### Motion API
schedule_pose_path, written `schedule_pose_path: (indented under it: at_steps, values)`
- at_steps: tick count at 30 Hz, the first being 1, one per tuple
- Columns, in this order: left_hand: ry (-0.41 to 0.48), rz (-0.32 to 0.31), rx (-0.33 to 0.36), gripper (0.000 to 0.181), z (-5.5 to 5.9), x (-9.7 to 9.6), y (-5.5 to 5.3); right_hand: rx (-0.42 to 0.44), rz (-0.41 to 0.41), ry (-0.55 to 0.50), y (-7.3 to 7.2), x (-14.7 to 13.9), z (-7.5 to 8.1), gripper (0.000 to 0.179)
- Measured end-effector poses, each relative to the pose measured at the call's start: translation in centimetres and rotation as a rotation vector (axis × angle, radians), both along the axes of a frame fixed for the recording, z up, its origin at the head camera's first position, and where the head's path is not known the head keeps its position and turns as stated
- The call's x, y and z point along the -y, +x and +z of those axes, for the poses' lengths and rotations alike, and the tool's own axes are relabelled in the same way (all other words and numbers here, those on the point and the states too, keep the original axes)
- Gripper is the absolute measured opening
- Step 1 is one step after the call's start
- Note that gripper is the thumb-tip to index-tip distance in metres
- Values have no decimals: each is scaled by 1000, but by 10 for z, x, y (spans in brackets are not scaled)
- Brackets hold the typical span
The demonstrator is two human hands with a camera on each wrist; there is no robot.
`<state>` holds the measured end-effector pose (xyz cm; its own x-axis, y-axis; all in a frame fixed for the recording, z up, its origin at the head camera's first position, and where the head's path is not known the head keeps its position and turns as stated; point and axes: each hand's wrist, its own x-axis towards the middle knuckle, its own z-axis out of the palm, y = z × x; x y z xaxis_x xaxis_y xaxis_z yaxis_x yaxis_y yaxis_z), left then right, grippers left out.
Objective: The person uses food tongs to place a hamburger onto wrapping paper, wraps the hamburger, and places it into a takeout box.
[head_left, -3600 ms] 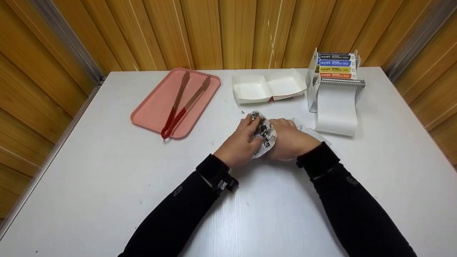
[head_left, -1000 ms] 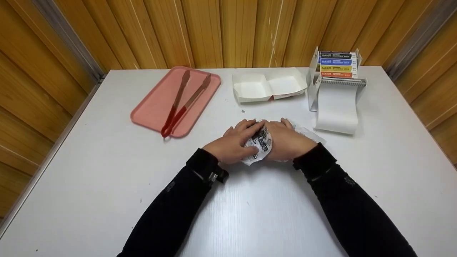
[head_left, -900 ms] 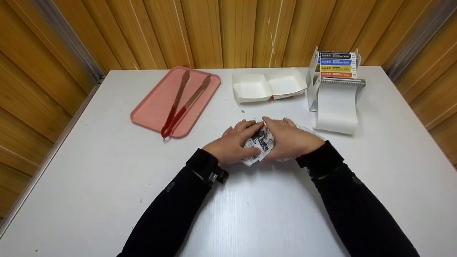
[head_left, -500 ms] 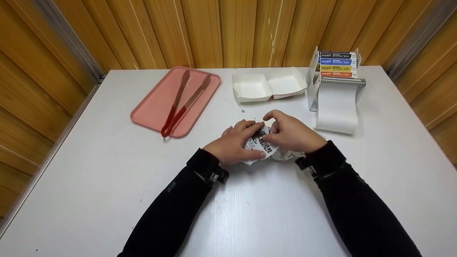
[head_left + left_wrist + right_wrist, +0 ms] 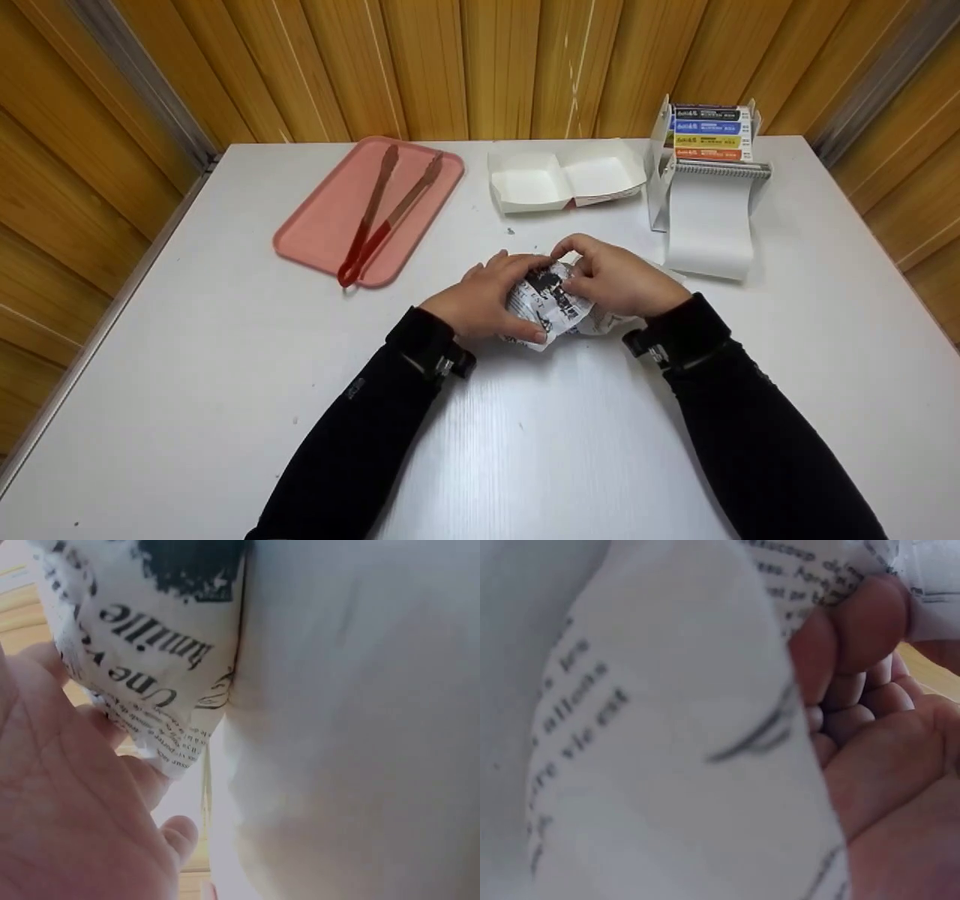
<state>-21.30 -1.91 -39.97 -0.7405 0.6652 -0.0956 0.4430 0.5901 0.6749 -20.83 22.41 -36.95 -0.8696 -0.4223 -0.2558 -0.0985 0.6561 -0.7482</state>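
Note:
A bundle wrapped in black-and-white newsprint-pattern paper (image 5: 551,300) lies on the table between both hands; its contents are hidden. My left hand (image 5: 484,301) grips the bundle's left side, fingers over the far edge and thumb along the near edge. In the left wrist view, fingers of the left hand (image 5: 82,795) reach behind the printed paper (image 5: 157,637). With thumb and curled fingers, my right hand (image 5: 626,279) pinches the paper on top. The right wrist view has a loose paper flap (image 5: 682,712) hanging before the palm of the right hand (image 5: 892,787).
A pink tray (image 5: 319,225) with red-handled tongs (image 5: 367,240) lies at the back left. Behind the bundle stands an open white paper box (image 5: 529,187). A label roll dispenser (image 5: 709,169) with a white strip (image 5: 709,232) hanging forward stands at the back right.
My right hand has gone from lying palm-down over the paper to pinching it with curled fingers. The left thumb has slid toward the near edge, showing more of the bundle's top.

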Motion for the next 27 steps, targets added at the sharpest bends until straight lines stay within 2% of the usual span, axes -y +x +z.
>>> schedule_pose_path:
  at_steps: [7, 14, 22, 27]
  values:
    - [-106, 46, -29, 114, 1, -6, 2, 30, 88, -68, -3, -12, 1, 44]
    - [-169, 67, -41, 122, 2, -8, 2, 53, 100, -154, -7, -22, -2, 39]
    - [-190, 86, -62, 117, 3, -10, 2, 11, 93, -54, -9, -24, -3, 34]
    - [-256, 94, -137, 117, 5, -16, 3, -140, 39, 59, -1, -19, 9, 36]
